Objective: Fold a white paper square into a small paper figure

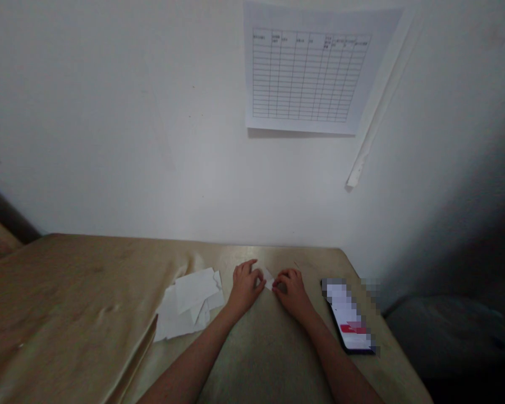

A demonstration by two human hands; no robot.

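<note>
Both my hands rest near the far edge of a table covered with a tan cloth (79,314). Between them lies a small white paper piece (268,278). My left hand (244,285) pinches its left side with curled fingers. My right hand (290,289) has its fingers bent down on the paper's right side. Just left of my left hand lies a loose pile of white paper sheets (189,303).
A phone (348,317) with a lit screen lies on the table to the right of my right hand. A white wall rises behind the table, with a printed grid sheet (311,73) stuck on it. A dark object (450,331) stands beyond the table's right edge.
</note>
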